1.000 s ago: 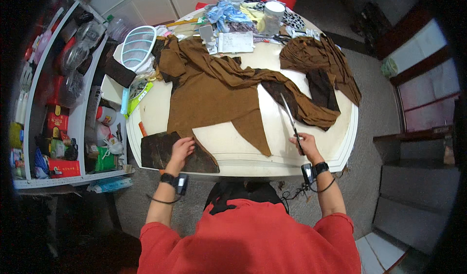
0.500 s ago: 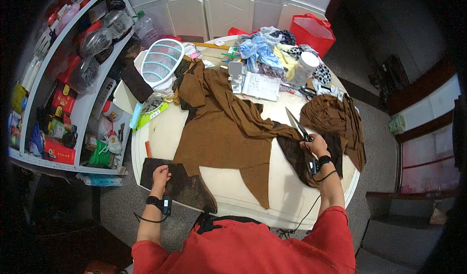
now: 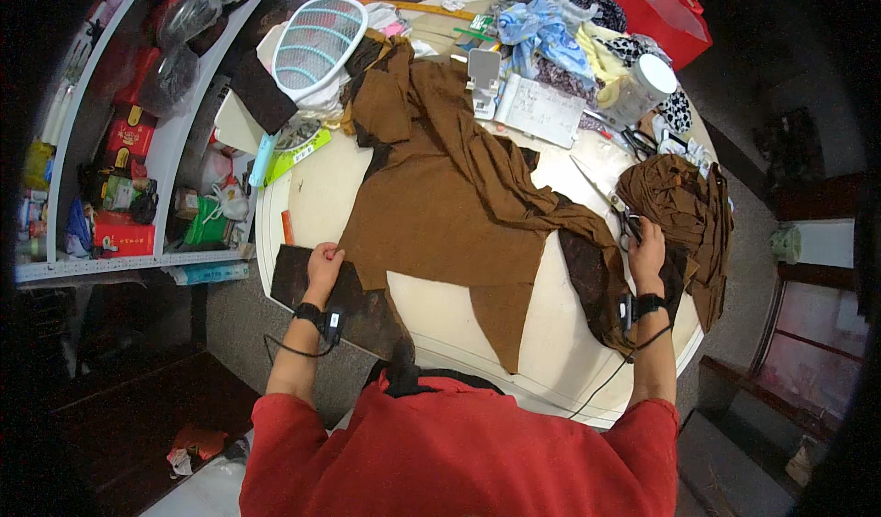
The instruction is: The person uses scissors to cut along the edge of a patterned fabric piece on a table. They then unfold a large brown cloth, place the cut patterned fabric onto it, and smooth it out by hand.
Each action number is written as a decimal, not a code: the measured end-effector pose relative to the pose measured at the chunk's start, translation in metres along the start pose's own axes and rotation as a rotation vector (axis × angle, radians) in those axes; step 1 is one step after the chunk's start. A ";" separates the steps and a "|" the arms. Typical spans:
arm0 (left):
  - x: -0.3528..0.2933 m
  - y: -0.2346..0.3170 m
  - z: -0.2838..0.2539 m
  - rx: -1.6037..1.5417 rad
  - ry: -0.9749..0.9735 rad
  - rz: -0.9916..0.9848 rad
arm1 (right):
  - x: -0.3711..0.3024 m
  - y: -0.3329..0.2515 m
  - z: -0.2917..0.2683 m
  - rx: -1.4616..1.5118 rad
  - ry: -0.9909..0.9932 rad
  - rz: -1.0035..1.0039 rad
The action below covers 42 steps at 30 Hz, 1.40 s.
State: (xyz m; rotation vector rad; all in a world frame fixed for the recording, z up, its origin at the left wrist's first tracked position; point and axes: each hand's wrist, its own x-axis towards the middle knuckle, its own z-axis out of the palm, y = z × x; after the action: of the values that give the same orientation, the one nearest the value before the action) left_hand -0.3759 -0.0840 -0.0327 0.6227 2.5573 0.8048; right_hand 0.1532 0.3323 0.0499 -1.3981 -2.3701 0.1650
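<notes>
A large brown cloth [image 3: 440, 233] is spread over the middle of the table, its upper right part bunched into folds. My left hand [image 3: 324, 267] is at the cloth's lower left corner, above a dark patterned piece of cloth [image 3: 367, 320]. Its fingers are curled closed; whether they pinch any fabric is hidden. My right hand [image 3: 646, 255] grips the handles of a pair of scissors [image 3: 601, 185], whose blades point away to the upper left. Under and beside that hand lies more dark patterned cloth [image 3: 592, 283]. A bundled brown cloth [image 3: 674, 200] sits just to its right.
At the table's back lie a mosquito racket [image 3: 319, 44], a phone stand [image 3: 484, 72], an open notebook [image 3: 541, 111], a clear jar [image 3: 638, 95] and a heap of fabrics [image 3: 551, 40]. A second pair of scissors [image 3: 640, 141] lies near the jar. Shelves [image 3: 197, 141] stand left.
My left hand has moved from over the dark cloth to the brown cloth's edge, its fingers curling tighter. My right hand still holds the scissors. The whole view has shifted.
</notes>
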 end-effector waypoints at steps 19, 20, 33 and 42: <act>-0.023 -0.080 -0.129 0.467 0.082 -0.347 | -0.229 -0.171 0.038 0.472 -0.338 0.519; -0.023 -0.075 -0.129 0.457 0.064 -0.346 | -0.229 -0.169 0.039 0.452 -0.336 0.523; -0.054 -0.036 -0.147 -0.341 -0.330 0.092 | -0.249 -0.175 0.035 1.009 -0.264 1.085; -0.057 -0.047 -0.096 -0.075 -0.201 0.092 | -0.250 -0.171 0.038 0.928 -0.222 1.050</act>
State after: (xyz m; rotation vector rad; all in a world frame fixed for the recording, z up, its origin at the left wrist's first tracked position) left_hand -0.3888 -0.1903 0.0243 0.7614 2.3207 0.8199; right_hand 0.1068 0.0353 -0.0018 -1.9045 -1.0792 1.4951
